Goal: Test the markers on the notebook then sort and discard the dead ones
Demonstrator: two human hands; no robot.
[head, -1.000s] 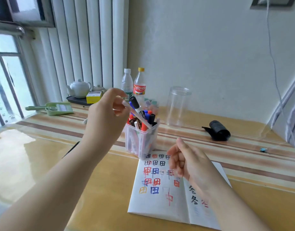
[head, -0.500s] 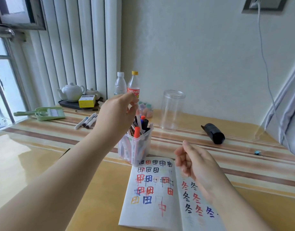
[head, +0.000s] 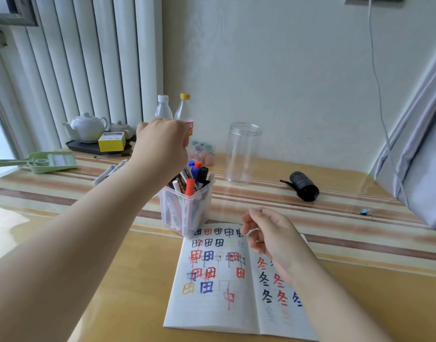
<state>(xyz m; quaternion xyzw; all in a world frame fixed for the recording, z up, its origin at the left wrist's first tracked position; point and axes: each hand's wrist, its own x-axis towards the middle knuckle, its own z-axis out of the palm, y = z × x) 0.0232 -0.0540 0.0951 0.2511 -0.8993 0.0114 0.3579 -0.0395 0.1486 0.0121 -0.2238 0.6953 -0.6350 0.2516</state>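
Observation:
A clear plastic cup (head: 187,215) packed with several red, blue and black markers (head: 196,174) stands just behind the open notebook (head: 212,309), whose pages carry red, blue, black and yellow test characters. My left hand (head: 162,144) is right over the cup with its fingers curled down among the marker tops. Its back hides the fingertips, so I cannot tell whether it grips a marker. My right hand (head: 273,238) hovers over the notebook's top edge, fingers loosely curled, holding nothing. A few loose markers (head: 108,171) lie on the table to the left, behind my forearm.
An empty clear jar (head: 242,154) stands behind the cup to the right. A black roll (head: 303,186) lies further right. At the back left are a green dustpan (head: 39,161), a teapot (head: 87,127) on a tray, a yellow box (head: 112,141) and two bottles (head: 184,109).
My left hand carried a white marker down into the cup and now sits lower over the marker tops. My right hand stayed above the notebook. The camera tilted down slightly.

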